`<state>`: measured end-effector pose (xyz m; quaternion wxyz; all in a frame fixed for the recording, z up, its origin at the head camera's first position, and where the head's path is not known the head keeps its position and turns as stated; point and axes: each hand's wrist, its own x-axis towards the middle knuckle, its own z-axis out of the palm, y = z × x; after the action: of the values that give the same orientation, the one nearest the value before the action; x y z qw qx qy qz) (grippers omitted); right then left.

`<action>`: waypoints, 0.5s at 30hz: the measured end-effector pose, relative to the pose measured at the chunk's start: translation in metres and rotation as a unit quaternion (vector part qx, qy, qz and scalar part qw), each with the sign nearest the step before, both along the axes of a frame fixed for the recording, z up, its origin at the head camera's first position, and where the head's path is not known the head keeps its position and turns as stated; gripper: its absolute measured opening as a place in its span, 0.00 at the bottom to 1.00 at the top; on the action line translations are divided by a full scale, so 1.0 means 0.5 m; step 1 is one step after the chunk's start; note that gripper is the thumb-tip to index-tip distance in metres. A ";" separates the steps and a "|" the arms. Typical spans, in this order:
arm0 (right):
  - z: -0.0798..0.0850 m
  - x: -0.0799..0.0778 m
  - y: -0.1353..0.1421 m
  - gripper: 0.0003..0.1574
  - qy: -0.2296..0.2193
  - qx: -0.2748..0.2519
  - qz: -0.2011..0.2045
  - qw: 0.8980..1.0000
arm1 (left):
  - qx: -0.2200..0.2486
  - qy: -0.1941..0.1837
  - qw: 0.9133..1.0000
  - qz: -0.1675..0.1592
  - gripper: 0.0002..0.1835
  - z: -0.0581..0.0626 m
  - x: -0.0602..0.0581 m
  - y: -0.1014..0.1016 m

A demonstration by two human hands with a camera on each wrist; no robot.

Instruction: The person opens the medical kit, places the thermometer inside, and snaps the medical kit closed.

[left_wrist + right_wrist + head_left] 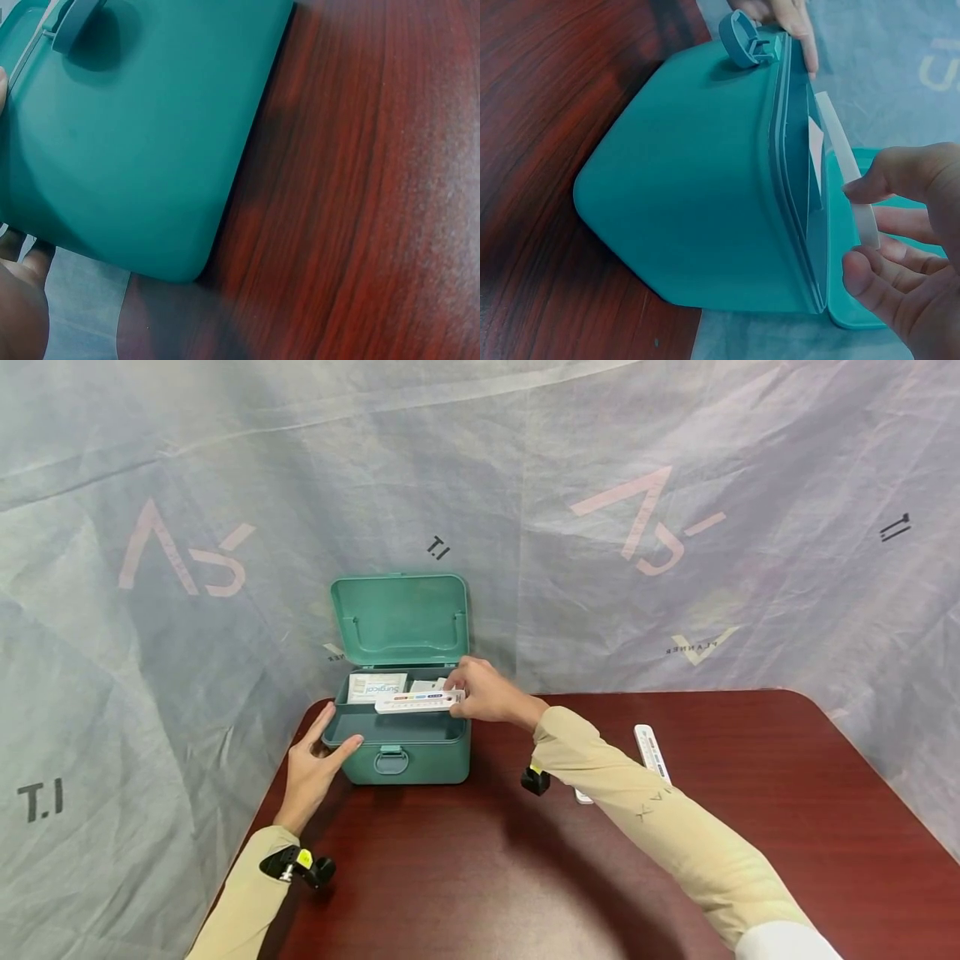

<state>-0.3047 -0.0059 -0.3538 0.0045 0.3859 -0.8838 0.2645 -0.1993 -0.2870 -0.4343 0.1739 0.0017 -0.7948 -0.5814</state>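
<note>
A green box [405,764] stands at the table's far left with its lid [401,618] raised. My right hand [487,691] pinches one end of a flat white plastic strip [420,702], printed with coloured blocks and small marks. The strip lies level over the box's opening, edge-on in the right wrist view. Inside, toward the back, are a white packet [375,687] lettered "Surgical" and other white packets [426,686], partly hidden by the strip. My left hand [309,768] rests against the box's left side, its fingers extended and its thumb at the front rim.
On the red-brown table [420,877], another white strip [651,750] lies to the right, partly behind my right sleeve. The end of a further white piece [583,797] shows beside that sleeve. A grey printed sheet [525,610] hangs behind the table.
</note>
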 end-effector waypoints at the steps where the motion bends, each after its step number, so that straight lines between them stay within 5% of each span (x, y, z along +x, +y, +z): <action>1: -0.001 0.000 -0.002 0.19 -0.001 0.002 -0.002 1.000 | -0.001 0.000 1.000 0.000 0.41 0.000 0.000 0.000; 15: -0.011 0.003 -0.022 0.21 0.008 0.016 -0.005 1.000 | 0.004 0.005 1.000 -0.005 0.40 -0.006 0.001 0.003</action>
<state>-0.3034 -0.0169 -0.3591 0.0068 0.3835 -0.8899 0.2468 -0.1990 -0.2857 -0.4371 0.1746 -0.0044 -0.7918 -0.5853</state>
